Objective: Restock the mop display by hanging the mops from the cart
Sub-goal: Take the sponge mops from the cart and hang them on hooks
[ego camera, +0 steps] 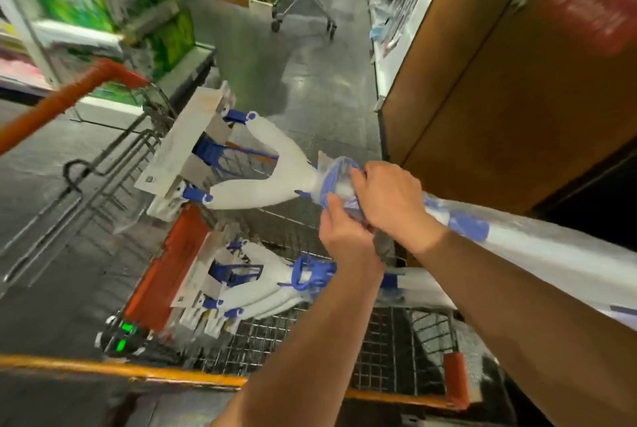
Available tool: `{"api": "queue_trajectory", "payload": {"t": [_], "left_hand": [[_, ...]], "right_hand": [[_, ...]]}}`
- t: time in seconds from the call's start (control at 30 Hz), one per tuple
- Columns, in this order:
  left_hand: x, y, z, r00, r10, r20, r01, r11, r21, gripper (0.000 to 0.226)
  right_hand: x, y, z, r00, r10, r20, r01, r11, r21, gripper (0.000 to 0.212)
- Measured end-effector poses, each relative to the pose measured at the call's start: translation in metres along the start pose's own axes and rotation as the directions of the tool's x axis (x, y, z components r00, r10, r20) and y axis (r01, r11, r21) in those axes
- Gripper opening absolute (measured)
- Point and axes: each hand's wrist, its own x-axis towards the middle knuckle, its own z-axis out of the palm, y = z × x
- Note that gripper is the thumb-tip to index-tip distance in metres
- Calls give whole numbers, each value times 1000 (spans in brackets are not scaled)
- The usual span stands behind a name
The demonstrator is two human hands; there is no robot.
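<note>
A white and blue mop [262,164] in clear plastic wrap is held above the wire cart [389,357], its forked head and cardboard label pointing left. My right hand [386,199] grips the mop's neck at the blue collar. My left hand [341,237] holds the same neck from below, right beside the right hand. The wrapped handle runs off to the right edge. Several more mops [262,285] of the same kind lie in the cart under my arms.
The cart has orange trim [165,275] and an orange handle bar [113,369]. A large brown cardboard box [499,82] stands close on the right. Another cart [300,6] is parked down the aisle. Green packaged goods [162,13] fill shelves on the left.
</note>
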Motion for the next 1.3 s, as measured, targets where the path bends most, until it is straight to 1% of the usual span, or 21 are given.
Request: {"api": "queue_trajectory", "payload": {"t": [0.1,0.2,0.37,0.43,0.6,0.73,0.8,0.9,1.03,1.17,1.23,1.3], "left_hand": [[-30,7,5,995,62,78,-66,996,57,33],[-62,8,8,979,148,139,-165,979,122,28],[-121,-1,5,952,217,217,-270,928,256,27],[-144,-8,2,934,219,282,-298,912,280,27],[-200,-21,0,885,163,437,-312,903,296,23],[-233,-29,1,833,107,542,-323,891,320,21],[-248,-31,3,811,105,576,-352,873,337,20],[-273,-28,7,759,81,646,-418,822,387,25],[-305,-17,10,626,-24,780,-466,790,398,19],[-331,-5,3,489,-166,856,-475,772,422,14],[-344,-2,-2,449,-222,865,-452,779,435,14],[-358,-1,-9,413,-266,871,-441,779,447,16]], "right_hand": [[-21,1,-30,995,51,-91,-48,998,37,45],[-51,6,-57,978,92,-187,-72,991,108,44],[-116,17,-96,929,243,-278,-167,948,269,39],[-141,25,-107,901,305,-308,-193,919,345,36],[-191,45,-127,806,467,-364,-227,811,539,41],[-223,53,-143,701,585,-407,-222,722,656,39],[-238,56,-153,638,631,-441,-212,694,688,37],[-260,56,-171,535,692,-485,-188,657,730,36],[-285,50,-194,377,778,-502,-168,591,789,35],[-313,37,-213,210,827,-522,-172,556,813,37],[-328,29,-218,138,835,-532,-179,549,816,37],[-347,19,-221,51,834,-549,-183,548,816,36]]}}
